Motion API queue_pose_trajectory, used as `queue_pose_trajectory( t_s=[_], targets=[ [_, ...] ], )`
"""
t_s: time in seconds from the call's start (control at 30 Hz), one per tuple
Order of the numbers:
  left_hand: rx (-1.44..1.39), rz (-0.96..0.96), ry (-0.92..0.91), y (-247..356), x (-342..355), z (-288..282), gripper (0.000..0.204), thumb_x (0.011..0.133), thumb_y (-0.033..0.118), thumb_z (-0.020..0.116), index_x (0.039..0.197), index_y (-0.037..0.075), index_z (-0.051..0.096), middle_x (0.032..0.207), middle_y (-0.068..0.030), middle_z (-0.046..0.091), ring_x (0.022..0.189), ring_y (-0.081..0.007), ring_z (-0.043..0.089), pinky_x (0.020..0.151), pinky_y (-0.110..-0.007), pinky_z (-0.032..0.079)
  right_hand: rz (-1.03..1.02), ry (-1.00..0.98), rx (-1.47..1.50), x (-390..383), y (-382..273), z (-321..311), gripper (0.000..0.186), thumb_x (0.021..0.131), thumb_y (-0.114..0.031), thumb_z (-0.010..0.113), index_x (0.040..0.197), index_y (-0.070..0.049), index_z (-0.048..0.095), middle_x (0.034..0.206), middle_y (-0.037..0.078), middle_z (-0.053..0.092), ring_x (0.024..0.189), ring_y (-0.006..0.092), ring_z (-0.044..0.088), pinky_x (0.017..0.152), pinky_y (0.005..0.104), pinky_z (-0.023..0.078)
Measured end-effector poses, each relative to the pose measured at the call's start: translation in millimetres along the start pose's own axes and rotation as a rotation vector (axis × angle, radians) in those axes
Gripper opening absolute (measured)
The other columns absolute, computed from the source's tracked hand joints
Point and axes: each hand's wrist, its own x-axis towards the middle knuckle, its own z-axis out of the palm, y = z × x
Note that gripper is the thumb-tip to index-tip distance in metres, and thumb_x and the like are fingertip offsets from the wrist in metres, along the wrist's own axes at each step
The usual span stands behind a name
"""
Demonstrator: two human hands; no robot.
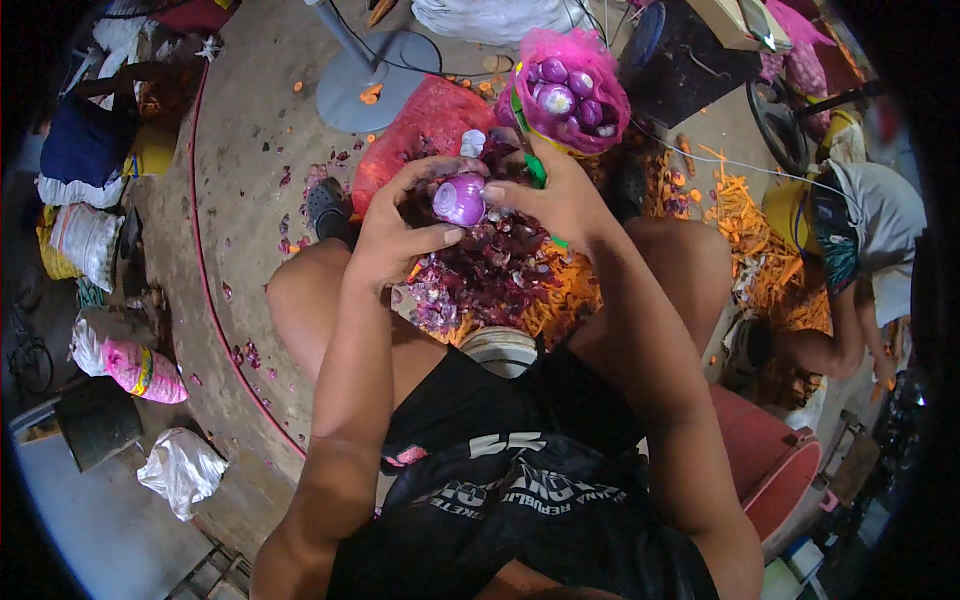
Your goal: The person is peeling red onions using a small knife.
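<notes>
A peeled purple onion [460, 200] is gripped in my left hand [390, 228], with its pale cut end turned up and left. My right hand [562, 200] is closed around a green-handled knife [537, 171], mostly hidden by the fingers. The right thumb presses against the onion's side. Below both hands lies a heap of dark red onion skins [485, 270], spread over orange carrot peelings [565, 300] between my knees. Just beyond the hands, a red mesh sack [405, 130] rests on the floor. A pink bag-lined tub [530, 58] holds several peeled onions [570, 92].
A grey round stand base [375, 85] stands ahead. A red hose [197, 200] runs along the floor at left. More carrot peelings [755, 240] lie at right, near another person [870, 230] bending down. A red bucket [775, 460] lies beside my right arm.
</notes>
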Motion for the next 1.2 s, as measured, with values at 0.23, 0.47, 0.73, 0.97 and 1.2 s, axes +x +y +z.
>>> queue_pose_trajectory(
  t_s=[0.23,0.47,0.73,0.97,1.2],
  targets=[
    [0.024,-0.003,0.097,-11,-3,-4,0.078,0.073,-0.002,0.087,0.144,0.001,0.057,0.144,-0.0155,0.063,0.133,-0.027,0.06,0.116,-0.043,0.046,0.129,0.024,0.043,0,-3,6,0.079,0.087,-0.029,0.09,0.148,0.004,0.054,0.133,0.013,0.07,0.118,0.0184,0.065,0.107,0.0361,0.051],
    [-0.363,-0.002,0.028,-2,-1,6,0.076,0.078,-0.005,0.083,0.148,0.002,0.053,0.145,-0.0163,0.06,0.136,-0.0287,0.058,0.11,-0.043,0.052,-0.054,-0.004,-0.05,4,17,2,0.086,0.084,-0.033,0.092,0.151,0.003,0.053,0.134,0.018,0.069,0.119,0.0214,0.066,0.106,0.0367,0.05],
    [-0.414,-0.067,0.134,-13,-1,-3,0.071,0.084,-0.004,0.079,0.149,0.003,0.052,0.142,-0.0127,0.061,0.132,-0.0241,0.06,0.105,-0.038,0.054,-0.024,0.057,-0.176,-5,-4,2,0.045,0.103,-0.032,0.07,0.133,0.002,0.068,0.122,0.016,0.074,0.115,0.0222,0.069,0.102,0.0368,0.051],
    [0.049,-0.014,0.241,-13,11,9,0.074,0.081,-0.004,0.085,0.147,0.003,0.052,0.136,-0.0086,0.062,0.124,-0.0204,0.062,0.108,-0.035,0.051,-0.306,-0.011,-0.489,-7,6,8,0.036,0.106,-0.026,0.063,0.127,0.002,0.07,0.112,0.02,0.069,0.108,0.0392,0.068,0.095,0.0441,0.052],
    [0.138,0.043,0.29,-13,8,6,0.089,0.074,-0.007,0.088,0.151,0.004,0.045,0.136,-0.011,0.06,0.127,-0.0214,0.06,0.109,-0.036,0.05,-0.339,0.064,-0.616,-4,10,14,0.033,0.104,-0.027,0.066,0.124,0.0,0.072,0.113,0.022,0.07,0.107,0.0424,0.068,0.093,0.0459,0.053]
  ],
)
